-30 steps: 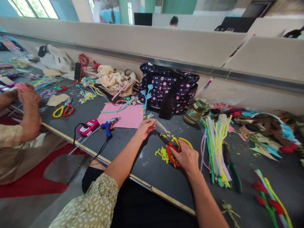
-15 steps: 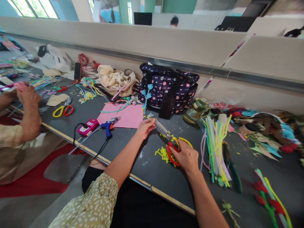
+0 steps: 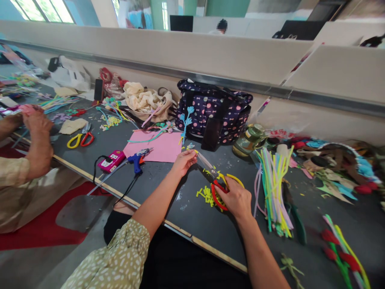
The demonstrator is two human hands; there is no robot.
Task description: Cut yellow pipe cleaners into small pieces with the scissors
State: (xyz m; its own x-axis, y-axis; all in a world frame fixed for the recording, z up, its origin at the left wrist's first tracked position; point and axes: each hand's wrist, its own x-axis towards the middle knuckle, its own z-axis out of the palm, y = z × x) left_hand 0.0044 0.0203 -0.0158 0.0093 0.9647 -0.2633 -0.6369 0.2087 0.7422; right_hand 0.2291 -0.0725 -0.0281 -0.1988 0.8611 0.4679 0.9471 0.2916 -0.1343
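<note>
Apparently the cutting is partway along: a heap of yellow snippets (image 3: 207,196) lies on the desk (image 3: 216,239) beside the scissors (image 3: 214,174). The right hand (image 3: 239,196) is wrapped around their handles; the left hand (image 3: 185,161) has its fingertips pinched together on a yellow bit (image 3: 196,151) at the blade tips, and whether that is cut through I cannot tell. To the right, a bundle of fuzzy stems (image 3: 273,188) looks uncut, while one blue flower stem (image 3: 185,122) before the bag (image 3: 231,100) seems finished.

Noted on the dark desk (image 3: 216,228) a pink sheet (image 3: 165,148), yellow clippings (image 3: 207,195), a magenta box (image 3: 113,159), a greenish jar (image 3: 247,141) and a dotted bag (image 3: 207,106).
</note>
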